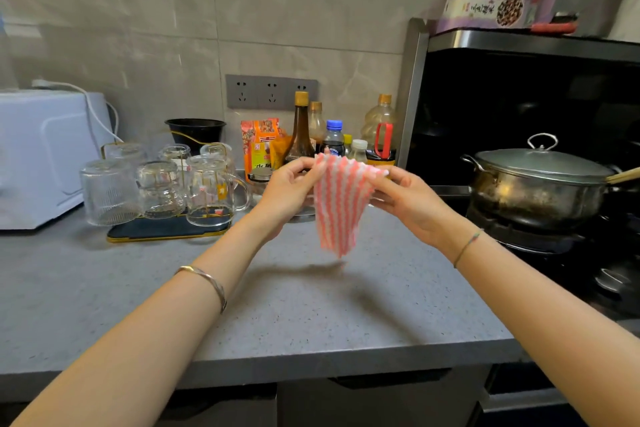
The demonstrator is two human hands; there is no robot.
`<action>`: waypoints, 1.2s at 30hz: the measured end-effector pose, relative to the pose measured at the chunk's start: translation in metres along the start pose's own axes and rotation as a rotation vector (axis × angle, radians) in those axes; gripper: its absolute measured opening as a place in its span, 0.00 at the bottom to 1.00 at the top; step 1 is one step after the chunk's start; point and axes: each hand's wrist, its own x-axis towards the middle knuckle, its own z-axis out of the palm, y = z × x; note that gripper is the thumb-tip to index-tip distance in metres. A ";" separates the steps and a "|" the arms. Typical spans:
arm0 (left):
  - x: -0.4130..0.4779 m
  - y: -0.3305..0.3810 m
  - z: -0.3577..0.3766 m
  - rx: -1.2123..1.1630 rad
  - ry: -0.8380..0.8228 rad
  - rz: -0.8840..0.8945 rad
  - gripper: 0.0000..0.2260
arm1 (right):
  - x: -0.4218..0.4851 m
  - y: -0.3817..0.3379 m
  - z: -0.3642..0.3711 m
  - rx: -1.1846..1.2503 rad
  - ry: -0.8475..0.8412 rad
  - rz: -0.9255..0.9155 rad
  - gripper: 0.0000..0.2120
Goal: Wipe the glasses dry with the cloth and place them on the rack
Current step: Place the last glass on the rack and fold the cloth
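Fingers (304,163) of the L hand (291,191) pinch the top left corner of the cloth (341,208). R hand (408,204) pinches the top right corner w/ thumb and fingertips. Both hands hold it up over the counter (311,305), not touching it. It is pink & white w/ stripes, pulled wide at the top, and hangs down to a point.

No glass is in either hand. The glasses (161,189) stand upside down on the rack (166,230), at the back left of the counter, well apart from the hands. One w/ a handle (211,191) is at the right end. A ribbed one (109,191) is at the left end; can't tell if it sits on the tray or just beside it.

L of the rack is a white box machine (38,156). A black bowl (195,130) sits behind the rack. Bottles (300,128) and snack bags (259,146) stand by the wall, behind the hands. On the right a metal pot (540,191) w/ a lid sits on the stove. L wrist has a silver bangle (207,282), R wrist a thin string band (467,246).
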 end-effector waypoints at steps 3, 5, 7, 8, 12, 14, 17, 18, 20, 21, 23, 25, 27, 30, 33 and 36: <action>-0.011 -0.005 -0.002 0.068 -0.022 0.083 0.09 | -0.013 0.002 0.000 -0.063 -0.017 -0.049 0.07; -0.028 -0.027 -0.005 0.091 -0.082 0.052 0.06 | -0.031 0.018 -0.002 -0.098 -0.079 -0.004 0.06; -0.051 -0.054 -0.007 0.085 -0.175 -0.040 0.05 | -0.053 0.041 -0.004 -0.105 -0.189 0.090 0.04; -0.062 -0.065 -0.008 0.096 -0.220 -0.080 0.05 | -0.063 0.051 -0.005 -0.117 -0.247 0.137 0.03; -0.095 -0.087 -0.009 0.079 -0.312 -0.153 0.04 | -0.087 0.079 -0.002 -0.145 -0.347 0.247 0.04; -0.099 -0.089 -0.010 0.066 -0.359 -0.161 0.05 | -0.089 0.082 0.000 -0.189 -0.363 0.270 0.08; -0.094 -0.094 -0.010 0.075 -0.304 -0.170 0.06 | -0.085 0.082 0.003 -0.163 -0.336 0.294 0.07; -0.088 -0.096 -0.011 0.085 -0.249 -0.176 0.06 | -0.080 0.083 0.005 -0.131 -0.285 0.293 0.05; -0.074 -0.099 -0.011 0.134 -0.170 -0.203 0.06 | -0.064 0.087 0.007 -0.130 -0.150 0.282 0.05; -0.067 -0.101 -0.011 0.172 -0.155 -0.226 0.06 | -0.055 0.089 0.008 -0.168 -0.089 0.275 0.05; -0.053 -0.106 -0.010 0.332 -0.143 -0.256 0.07 | -0.035 0.095 0.009 -0.302 -0.018 0.269 0.05; -0.043 -0.109 -0.009 0.504 -0.153 -0.256 0.09 | -0.021 0.103 0.010 -0.435 0.002 0.280 0.05; -0.035 -0.113 -0.009 0.615 -0.159 -0.259 0.09 | -0.011 0.110 0.012 -0.511 0.004 0.296 0.06; -0.028 -0.116 -0.010 0.731 -0.142 -0.277 0.09 | -0.004 0.115 0.013 -0.573 0.010 0.299 0.06; -0.027 -0.117 -0.009 0.748 -0.142 -0.292 0.07 | -0.003 0.121 0.013 -0.588 0.035 0.266 0.06; -0.033 -0.115 -0.006 0.860 -0.127 -0.240 0.14 | -0.012 0.125 0.014 -0.867 0.092 0.095 0.11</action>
